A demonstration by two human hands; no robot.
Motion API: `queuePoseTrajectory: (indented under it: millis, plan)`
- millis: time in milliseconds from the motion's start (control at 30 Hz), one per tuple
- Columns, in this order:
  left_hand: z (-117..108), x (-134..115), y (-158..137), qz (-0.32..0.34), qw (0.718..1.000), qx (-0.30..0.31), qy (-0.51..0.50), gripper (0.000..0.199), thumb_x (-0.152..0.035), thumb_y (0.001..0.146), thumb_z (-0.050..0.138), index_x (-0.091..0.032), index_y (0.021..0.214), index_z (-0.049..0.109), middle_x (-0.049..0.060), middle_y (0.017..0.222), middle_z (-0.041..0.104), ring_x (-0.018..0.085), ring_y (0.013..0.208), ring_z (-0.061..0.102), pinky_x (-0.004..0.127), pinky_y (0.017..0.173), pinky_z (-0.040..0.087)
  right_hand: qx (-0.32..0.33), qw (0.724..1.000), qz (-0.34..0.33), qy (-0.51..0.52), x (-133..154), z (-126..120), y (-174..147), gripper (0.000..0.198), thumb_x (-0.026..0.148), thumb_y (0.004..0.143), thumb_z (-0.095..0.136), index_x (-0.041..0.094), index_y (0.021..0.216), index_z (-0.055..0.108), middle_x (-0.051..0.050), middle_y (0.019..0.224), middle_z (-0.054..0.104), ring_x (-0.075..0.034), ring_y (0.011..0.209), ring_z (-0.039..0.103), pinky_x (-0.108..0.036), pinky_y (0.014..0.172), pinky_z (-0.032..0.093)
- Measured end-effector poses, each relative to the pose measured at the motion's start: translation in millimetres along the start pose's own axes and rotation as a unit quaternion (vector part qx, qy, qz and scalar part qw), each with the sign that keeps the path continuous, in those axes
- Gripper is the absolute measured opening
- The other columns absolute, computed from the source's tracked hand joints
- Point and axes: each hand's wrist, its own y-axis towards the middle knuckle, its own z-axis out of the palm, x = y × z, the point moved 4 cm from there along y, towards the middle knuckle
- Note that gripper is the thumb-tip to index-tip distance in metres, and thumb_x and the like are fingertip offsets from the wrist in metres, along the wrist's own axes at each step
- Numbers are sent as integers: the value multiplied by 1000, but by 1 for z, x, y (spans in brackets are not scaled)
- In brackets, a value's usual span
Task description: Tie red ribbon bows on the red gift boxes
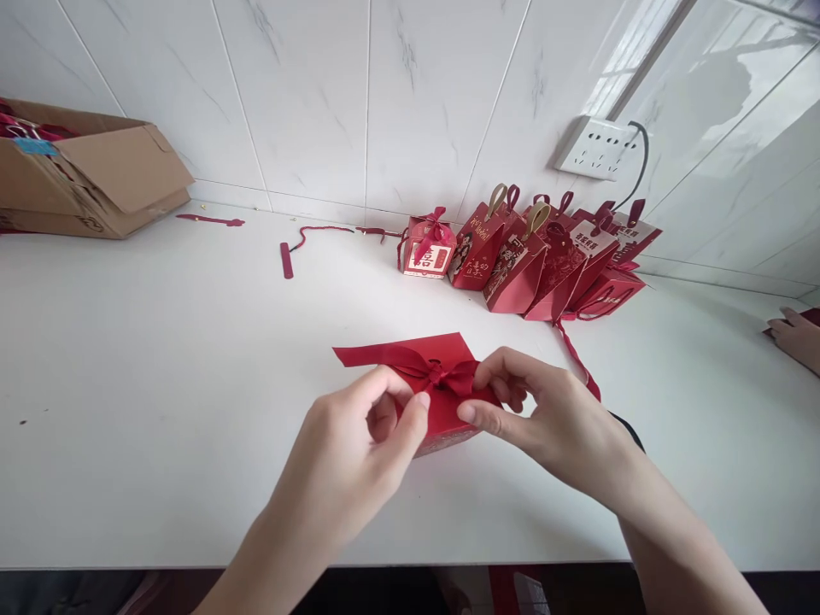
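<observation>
A red gift box sits on the white table in front of me, with a red ribbon tied in a bow on its top. One ribbon tail sticks out to the left over the box's edge. My left hand pinches the ribbon just left of the knot, thumb and forefinger together. At the right loop of the bow is my right hand, its fingers curled behind the loop and its thumb on the box in front. The thumb and fingers of this hand are apart.
Several red gift boxes with ribbon handles stand against the tiled wall, below a socket. A cardboard box is at far left. A red tag on a cord lies behind. Another person's hand rests at right.
</observation>
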Motion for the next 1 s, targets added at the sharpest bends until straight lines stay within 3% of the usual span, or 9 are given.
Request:
queuePoseTrajectory:
  millis: [200,500,700,1000]
  plan:
    - [-1,12,7,-46,996,12,-74,29,-45,85,48,-21,70,54,-3,62,57,10,55,52,16,45,38,29,999,8,31,-3,-2,12,21,40,78,63,22,70,59,3,61,51,-11,59,43,-23,53,35]
    - [-1,17,13,-71,989,44,-120,32,-47,84,49,-20,68,53,-3,63,53,9,57,49,16,48,38,72,991,1,115,-17,-13,11,27,44,81,60,20,68,57,1,66,53,-11,59,42,-24,52,33]
    - [-3,17,14,-101,984,51,-137,31,-44,83,50,-19,66,52,-2,61,51,10,56,45,18,49,37,131,966,40,219,-22,-8,14,32,46,82,59,19,66,53,3,61,44,-10,57,36,-23,50,30]
    - [-2,27,17,-119,977,72,-160,34,-49,83,50,-19,66,50,-3,62,47,8,55,39,19,48,32,169,919,77,348,-33,-1,18,29,39,85,60,17,67,54,2,68,50,-9,65,44,-23,64,37]
